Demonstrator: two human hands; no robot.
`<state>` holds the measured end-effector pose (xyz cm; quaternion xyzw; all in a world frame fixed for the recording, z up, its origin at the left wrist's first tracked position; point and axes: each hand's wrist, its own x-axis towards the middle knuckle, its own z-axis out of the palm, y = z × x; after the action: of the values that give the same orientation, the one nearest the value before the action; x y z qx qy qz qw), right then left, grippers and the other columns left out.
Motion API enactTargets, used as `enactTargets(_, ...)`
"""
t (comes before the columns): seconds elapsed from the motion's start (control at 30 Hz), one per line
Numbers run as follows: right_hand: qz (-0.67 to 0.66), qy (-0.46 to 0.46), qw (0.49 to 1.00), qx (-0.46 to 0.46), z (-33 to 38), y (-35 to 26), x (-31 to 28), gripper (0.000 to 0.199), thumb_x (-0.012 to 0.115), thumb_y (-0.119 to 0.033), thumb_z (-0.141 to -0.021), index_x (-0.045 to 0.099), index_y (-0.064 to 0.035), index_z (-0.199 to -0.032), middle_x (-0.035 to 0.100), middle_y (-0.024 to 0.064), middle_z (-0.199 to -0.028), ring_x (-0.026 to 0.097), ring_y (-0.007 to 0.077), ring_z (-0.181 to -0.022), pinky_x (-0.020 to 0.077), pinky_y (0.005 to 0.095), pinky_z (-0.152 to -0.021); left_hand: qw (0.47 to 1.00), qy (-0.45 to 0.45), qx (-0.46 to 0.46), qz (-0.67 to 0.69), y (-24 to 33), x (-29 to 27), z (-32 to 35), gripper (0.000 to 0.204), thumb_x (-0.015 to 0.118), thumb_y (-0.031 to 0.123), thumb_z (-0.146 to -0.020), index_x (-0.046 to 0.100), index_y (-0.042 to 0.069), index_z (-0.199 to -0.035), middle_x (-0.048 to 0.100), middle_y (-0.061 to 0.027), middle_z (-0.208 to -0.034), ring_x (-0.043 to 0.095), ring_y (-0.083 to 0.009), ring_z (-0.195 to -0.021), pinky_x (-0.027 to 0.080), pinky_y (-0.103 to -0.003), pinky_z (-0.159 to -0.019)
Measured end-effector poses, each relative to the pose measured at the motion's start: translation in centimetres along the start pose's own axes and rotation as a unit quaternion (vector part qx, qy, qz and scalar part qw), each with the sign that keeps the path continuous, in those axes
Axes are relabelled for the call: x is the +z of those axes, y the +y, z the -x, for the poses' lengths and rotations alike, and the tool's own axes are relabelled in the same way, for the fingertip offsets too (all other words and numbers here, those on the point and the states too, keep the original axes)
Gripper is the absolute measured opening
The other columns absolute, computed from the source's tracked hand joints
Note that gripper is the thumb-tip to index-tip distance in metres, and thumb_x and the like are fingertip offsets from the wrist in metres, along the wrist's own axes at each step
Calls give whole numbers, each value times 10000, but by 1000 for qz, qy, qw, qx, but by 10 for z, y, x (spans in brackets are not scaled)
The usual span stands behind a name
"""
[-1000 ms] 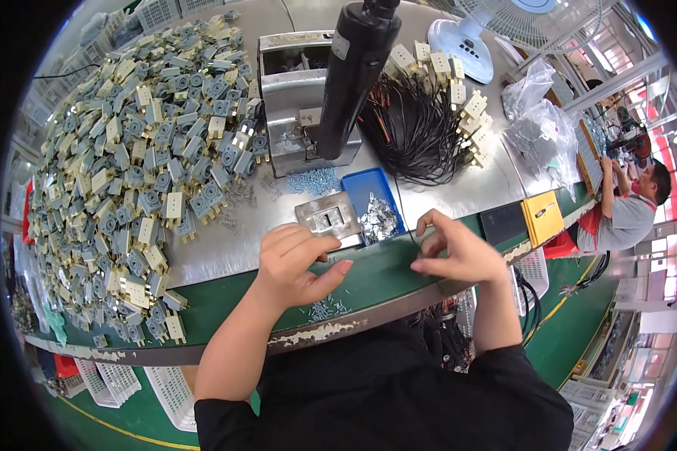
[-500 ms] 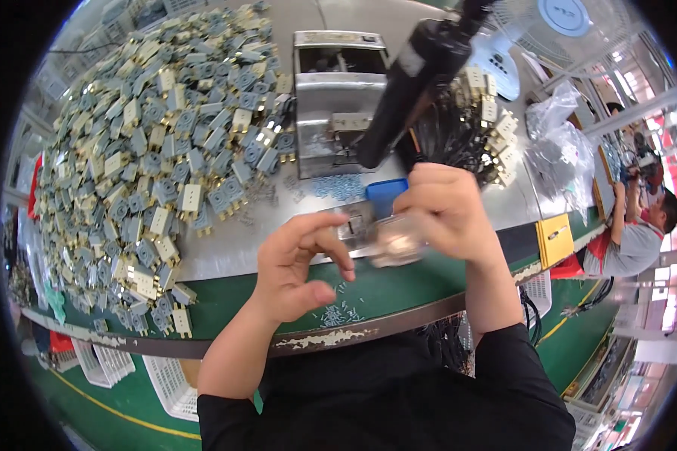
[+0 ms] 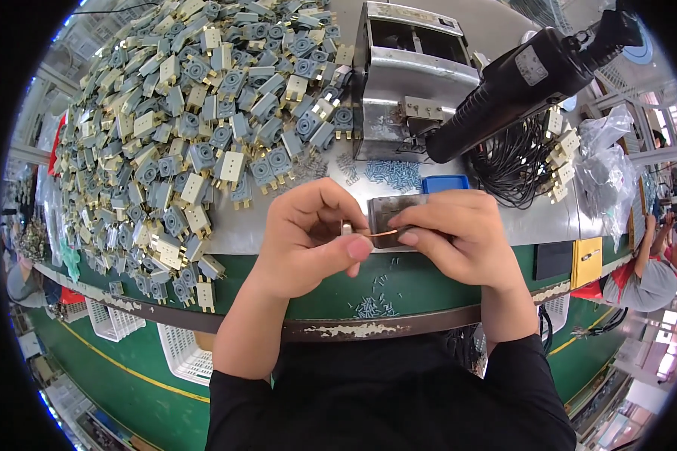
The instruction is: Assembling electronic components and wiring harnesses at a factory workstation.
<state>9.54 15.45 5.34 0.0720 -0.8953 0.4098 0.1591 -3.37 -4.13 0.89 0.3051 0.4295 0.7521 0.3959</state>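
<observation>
My left hand [image 3: 308, 237] and my right hand [image 3: 451, 240] meet in front of me above the green table edge [image 3: 399, 289]. Together they pinch a thin copper-coloured metal strip [image 3: 384, 234], thumb tips almost touching. My left fingers also hold a small metal part [image 3: 347, 226]. Just behind my right fingers sits a small metal tray [image 3: 393, 210], partly hidden by the hand. A blue box [image 3: 444, 183] peeks out behind it.
A big heap of grey and cream plug parts [image 3: 195, 128] covers the left of the bench. A metal fixture [image 3: 410, 90] and a hanging black power screwdriver [image 3: 523, 79] stand behind. Black wire bundles [image 3: 530, 161] lie right. Small screws [image 3: 376, 304] lie scattered near the table edge. Another person [image 3: 654, 270] sits at far right.
My hands rose from the bench edge and came together; the right hand picked up a thin strip and now meets the left. The view tilted closer to the bench.
</observation>
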Motion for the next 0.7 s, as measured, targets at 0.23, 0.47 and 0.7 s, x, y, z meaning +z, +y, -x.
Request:
enactTargets(0.23,73,91,988,-97,9,1,-4,227,797,-62,-661,773,-41,-886,533,44,-552,487,188,-441,353,309,-447,994,-9,84,-70,-18,2,-8,429,859,160,-821,674,-76,-1129,744,-174,-981,733,-232,-856,606,-332,-754)
enactTargets(0.47,-73,117,989,-55,17,7,-3,171,781,-82,-693,770,-14,-849,579,65,-558,506,190,-447,374,301,-447,994,-25,-81,65,-26,23,-6,469,781,283,-918,665,-113,-1141,743,-187,-994,748,-286,-908,620,-384,-804)
enactTargets(0.7,-130,101,986,-7,20,5,-8,193,766,-178,-732,759,0,-806,598,82,-564,544,197,-465,386,301,-456,980,-89,-113,140,-30,24,-6,581,746,380,-928,616,-129,-1176,732,-214,-963,761,-330,-840,649,-461,-747)
